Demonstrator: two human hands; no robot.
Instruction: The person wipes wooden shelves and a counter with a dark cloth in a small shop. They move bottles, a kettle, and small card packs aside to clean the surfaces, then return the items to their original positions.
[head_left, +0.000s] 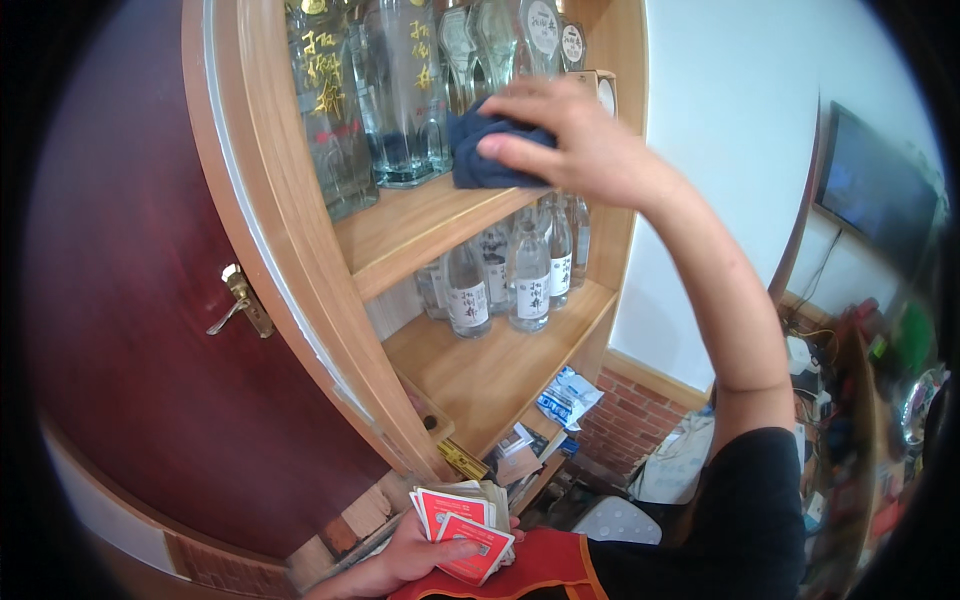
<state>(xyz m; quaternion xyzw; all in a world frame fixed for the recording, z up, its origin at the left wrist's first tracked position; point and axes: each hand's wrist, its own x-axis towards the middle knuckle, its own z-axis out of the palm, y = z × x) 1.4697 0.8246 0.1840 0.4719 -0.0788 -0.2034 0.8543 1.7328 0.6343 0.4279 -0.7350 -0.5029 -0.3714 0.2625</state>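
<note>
My right hand (574, 139) is shut on a bunched dark blue cloth (499, 154), which rests at the front edge of the upper wooden shelf (427, 225), beside tall clear glass bottles (405, 112) with gold writing. Low in the view, near my body, my left hand (424, 551) grips a fanned stack of red-backed cards (476, 547). On the shelf below, several clear glass bottles (531, 292) with white labels stand upright under the cloth. Behind my right fingers are more bottles with round labels and part of a box.
A dark red door (150, 337) with a metal handle (244, 304) is at the left. Packets (568, 397) and small boxes (517, 454) lie on the lowest shelf. At the right are a wall-mounted screen (877, 187) and a cluttered desk (862, 420). A grey-white seat (615, 521) stands low down.
</note>
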